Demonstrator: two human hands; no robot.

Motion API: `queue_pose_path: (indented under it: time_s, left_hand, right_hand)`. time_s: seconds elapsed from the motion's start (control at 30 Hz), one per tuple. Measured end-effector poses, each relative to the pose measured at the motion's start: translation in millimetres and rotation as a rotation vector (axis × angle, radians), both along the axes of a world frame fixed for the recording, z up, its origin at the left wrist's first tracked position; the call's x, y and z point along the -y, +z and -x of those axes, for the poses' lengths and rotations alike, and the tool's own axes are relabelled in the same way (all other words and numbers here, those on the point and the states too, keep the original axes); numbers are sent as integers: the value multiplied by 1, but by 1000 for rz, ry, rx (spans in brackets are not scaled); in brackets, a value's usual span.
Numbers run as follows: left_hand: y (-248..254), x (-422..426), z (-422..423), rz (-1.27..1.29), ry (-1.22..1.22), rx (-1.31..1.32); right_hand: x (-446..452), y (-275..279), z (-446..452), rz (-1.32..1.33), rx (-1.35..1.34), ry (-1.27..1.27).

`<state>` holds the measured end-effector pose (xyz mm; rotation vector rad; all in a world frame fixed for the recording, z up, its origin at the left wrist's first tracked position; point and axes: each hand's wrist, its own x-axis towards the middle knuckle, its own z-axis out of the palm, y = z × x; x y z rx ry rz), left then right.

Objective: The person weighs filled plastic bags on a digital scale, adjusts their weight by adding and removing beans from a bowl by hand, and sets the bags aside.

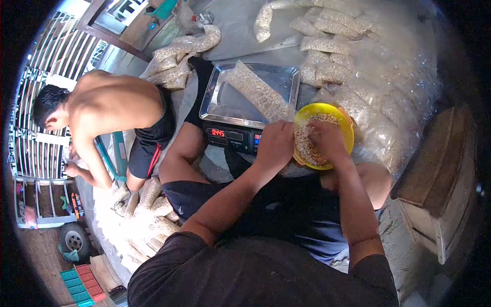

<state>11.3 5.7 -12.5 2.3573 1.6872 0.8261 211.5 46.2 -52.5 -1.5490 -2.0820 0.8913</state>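
A long clear bag of pale pieces (255, 91) lies slantwise across the steel tray (217, 94) of a digital scale, whose display (218, 133) glows red. My left hand (276, 143) is closed around the lower end of this bag, beside the bowl. A yellow bowl (348, 134) holds a heap of small pale pieces (307, 148). My right hand (326, 139) reaches into the bowl, its fingers curled among the pieces. What those fingers hold is too small to make out.
Filled bags (332, 51) lie behind the scale, with a big plastic-covered pile (381, 112) at the right. A wooden box (434, 174) stands far right. Another person (115, 105) bends over at the left, near more filled bags (151, 220).
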Motion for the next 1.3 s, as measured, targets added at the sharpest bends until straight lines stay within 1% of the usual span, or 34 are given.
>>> queue_pose_path:
  time_s: [0.03,0.07,0.13,0.17,0.23,0.27,0.33,0.37,0.47,0.5,0.57,0.63,0.67,0.7,0.83,0.87,0.93,0.97,1.03,1.07,1.1,1.13,1.2,1.27,1.3]
  left_hand:
    - [0,3,2,-18,-12,45]
    - [2,6,4,-7,-15,17]
    - [8,8,7,6,-17,-34]
    - [12,10,8,43,-104,-34]
    - [22,18,9,116,-280,-36]
    - [27,29,8,68,-336,22]
    - [36,54,0,-24,-451,135]
    - [31,60,-4,-81,-417,215]
    - [12,51,-6,-100,-311,244]
    - [26,47,-4,-34,-256,215]
    - [28,41,-5,-38,-268,225]
    - [34,41,-3,39,-310,171]
    - [31,45,-2,57,-330,191]
    - [25,53,-1,77,-354,209]
    - [8,89,4,263,-447,193]
    - [6,91,4,251,-482,194]
    - [5,96,6,231,-527,196]
    - [7,94,5,176,-484,251]
    - [13,82,10,201,-445,272]
    - [18,75,12,214,-439,286]
    - [32,72,15,198,-416,329]
    - [44,74,18,213,-410,303]
    - [59,79,34,236,-394,250]
    - [55,94,52,375,-404,201]
    - [50,101,61,602,-386,225]
  right_hand:
    - [5,-10,4,-70,28,28]
    - [8,-18,6,-141,56,59]
    - [10,-11,21,99,171,89]
    - [10,-7,27,217,231,102]
    - [7,-25,22,139,127,99]
    - [6,-36,20,104,74,100]
    - [11,-9,29,171,34,51]
    - [14,1,30,206,15,19]
    - [11,-31,24,39,15,101]
    - [8,-38,19,43,46,109]
    - [1,-45,8,50,106,130]
    - [-4,-43,-4,183,-20,-54]
    - [-5,-44,-9,252,-85,-148]
    - [-5,-39,-12,307,-175,-187]
    - [3,19,-24,489,-557,-353]
    - [2,34,-22,525,-654,-382]
    - [5,57,-17,372,-753,-457]
    - [6,61,-13,299,-804,-483]
    - [8,36,-8,-161,-577,-268]
    - [1,5,-14,-133,-69,-219]
    - [-6,-27,-20,-144,431,-106]
    - [-2,-18,-25,-74,418,-119]
    - [6,19,-11,56,387,-146]
    - [-10,55,-7,-69,250,-246]
    - [-24,64,-8,-129,177,-308]
